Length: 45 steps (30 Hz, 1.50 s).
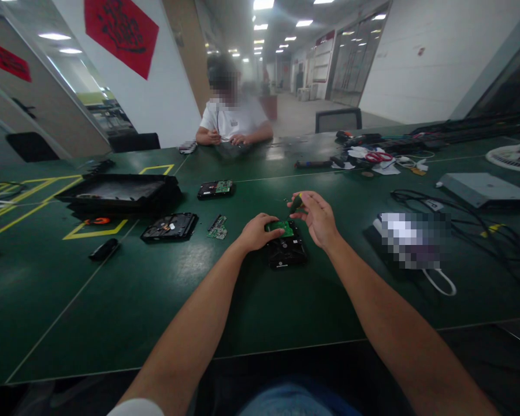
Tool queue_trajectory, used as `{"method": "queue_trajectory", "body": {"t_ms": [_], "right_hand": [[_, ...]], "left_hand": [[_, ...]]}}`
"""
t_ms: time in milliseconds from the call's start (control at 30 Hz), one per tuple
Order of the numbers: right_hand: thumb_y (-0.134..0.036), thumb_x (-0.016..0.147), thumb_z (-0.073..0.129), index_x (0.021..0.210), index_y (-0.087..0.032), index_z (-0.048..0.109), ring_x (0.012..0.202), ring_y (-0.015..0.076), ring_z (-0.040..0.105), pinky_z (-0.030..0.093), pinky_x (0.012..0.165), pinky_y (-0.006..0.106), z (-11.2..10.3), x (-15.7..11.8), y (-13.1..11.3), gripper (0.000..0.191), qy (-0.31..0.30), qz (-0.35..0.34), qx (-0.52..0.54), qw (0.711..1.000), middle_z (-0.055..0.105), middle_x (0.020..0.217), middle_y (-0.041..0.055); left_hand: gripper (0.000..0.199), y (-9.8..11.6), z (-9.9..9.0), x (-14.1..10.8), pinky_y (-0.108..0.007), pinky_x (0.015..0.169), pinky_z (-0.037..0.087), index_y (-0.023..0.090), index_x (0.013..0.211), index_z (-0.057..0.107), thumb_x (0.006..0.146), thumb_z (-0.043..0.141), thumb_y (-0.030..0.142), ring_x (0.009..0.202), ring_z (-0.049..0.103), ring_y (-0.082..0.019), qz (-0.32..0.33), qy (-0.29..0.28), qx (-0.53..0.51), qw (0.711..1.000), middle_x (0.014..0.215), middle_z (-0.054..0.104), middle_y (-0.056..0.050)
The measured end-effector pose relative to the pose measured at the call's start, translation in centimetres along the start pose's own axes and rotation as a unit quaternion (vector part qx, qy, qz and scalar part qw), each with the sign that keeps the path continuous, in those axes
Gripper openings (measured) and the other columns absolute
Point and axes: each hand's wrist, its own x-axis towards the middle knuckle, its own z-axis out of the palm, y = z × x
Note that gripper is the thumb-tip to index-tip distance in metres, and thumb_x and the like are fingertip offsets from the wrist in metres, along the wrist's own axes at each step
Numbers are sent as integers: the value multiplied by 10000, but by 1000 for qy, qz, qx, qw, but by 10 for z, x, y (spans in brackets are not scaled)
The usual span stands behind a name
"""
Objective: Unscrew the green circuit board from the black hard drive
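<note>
Blue cloth (286,401) shows at the bottom centre of the frame, below the green counter (260,312). The drive (286,254) lies on the counter just right of the frame's centre, its green board (287,229) facing up. The left hand (257,232) has its grip on the drive's upper left edge, thumb over the board. The right hand (319,221) clasps a screwdriver (295,202) above the drive's upper right; whether the tip touches is too small to tell. Left of the drive lie a loose board (218,228), a second drive (170,227) and a black cap-like piece (104,249); a third drive (215,189) lies farther up. A black tray (121,192) sits at centre left, a grey box (487,189) at the right beside dark cables (472,226). A person (236,122) in white sits at the upper centre.
</note>
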Motion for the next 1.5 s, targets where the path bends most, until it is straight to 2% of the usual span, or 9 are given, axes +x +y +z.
{"method": "queue_trajectory", "body": {"t_ms": [200, 500, 867, 1067, 1233, 1500], "right_hand": [[-506, 855, 794, 1005, -283, 788, 914, 159, 653, 595, 660, 236, 1, 0, 0, 269, 7, -2, -25, 1000, 693, 1001, 22], [-621, 888, 711, 947, -254, 763, 921, 178, 668, 586, 639, 250, -1, 2, 2, 375, 18, 6, -12, 1000, 701, 1008, 42], [-585, 866, 762, 920, -255, 720, 881, 163, 666, 593, 638, 248, 0, 1, 4, 337, 21, 6, -24, 999, 693, 954, 15], [-587, 897, 725, 994, -279, 722, 882, 166, 676, 608, 631, 254, -4, 3, 5, 323, 30, -40, -79, 996, 697, 964, 13], [-609, 969, 608, 1090, -307, 762, 909, 180, 670, 623, 653, 271, -2, -2, 3, 360, 19, -82, -146, 986, 710, 995, 23], [-633, 986, 571, 1026, -282, 727, 850, 166, 675, 619, 666, 283, 2, -7, 3, 387, 33, -101, -191, 976, 708, 1006, 28]], "left_hand": [[551, 1, -1, 0, -406, 1013, 534, 201, 1313, 709, 905, 703, 572, 1103, 676, -275, -2, -1, -3, 1000, 1233, 683, -107], [555, 1, -1, -1, -409, 1016, 535, 210, 1319, 706, 908, 699, 583, 1106, 676, -274, -2, 0, 2, 1000, 1241, 681, -105], [563, 0, 0, 0, -412, 1034, 527, 206, 1331, 701, 906, 705, 575, 1125, 674, -278, -8, -5, 3, 1000, 1259, 676, -110], [574, 3, -3, -1, -408, 1005, 538, 184, 1326, 706, 911, 694, 579, 1093, 681, -282, -2, -7, 1, 1000, 1236, 678, -122], [548, 3, -2, -1, -413, 1023, 531, 209, 1321, 708, 910, 700, 572, 1121, 673, -284, -3, -6, -2, 1000, 1244, 678, -112], [568, 0, 0, 0, -412, 1017, 535, 201, 1316, 711, 895, 714, 582, 1102, 678, -278, -5, 0, -8, 1000, 1240, 679, -110]]}}
